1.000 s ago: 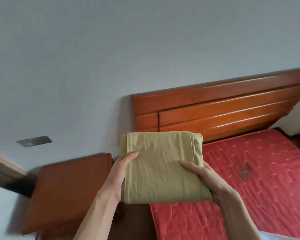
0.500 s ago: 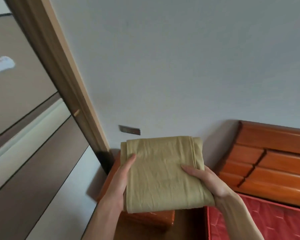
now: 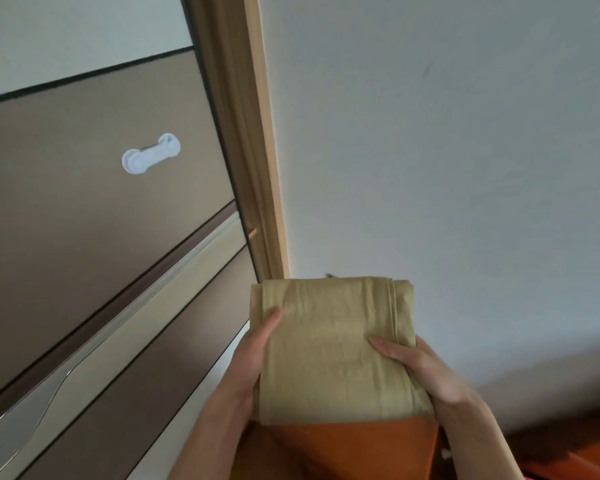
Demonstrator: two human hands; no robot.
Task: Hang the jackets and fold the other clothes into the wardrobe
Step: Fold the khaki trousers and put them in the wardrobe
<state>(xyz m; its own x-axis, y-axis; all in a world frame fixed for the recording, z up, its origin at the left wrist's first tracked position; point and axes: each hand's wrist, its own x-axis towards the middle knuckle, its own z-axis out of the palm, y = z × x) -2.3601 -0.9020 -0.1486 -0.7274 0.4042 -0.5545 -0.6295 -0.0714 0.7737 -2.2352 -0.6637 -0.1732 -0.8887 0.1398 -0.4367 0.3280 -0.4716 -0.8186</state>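
A folded tan garment (image 3: 333, 348) is held flat in front of me, low in the middle of the view. My left hand (image 3: 253, 355) grips its left edge, thumb on top. My right hand (image 3: 420, 368) grips its right edge, thumb on top and fingers underneath. The wardrobe (image 3: 84, 237) fills the left side with brown and beige sliding door panels. A white plastic latch (image 3: 151, 154) sits on the upper panel. The wardrobe's inside is hidden.
The wardrobe's wooden side frame (image 3: 253, 150) runs down beside a plain white wall (image 3: 447, 150). An orange-brown nightstand (image 3: 354, 448) lies under the garment. A strip of the wooden headboard (image 3: 575, 455) shows at the bottom right.
My view has swung left from the bed and headboard to the wardrobe doors. Both hands keep the same hold on the folded garment.
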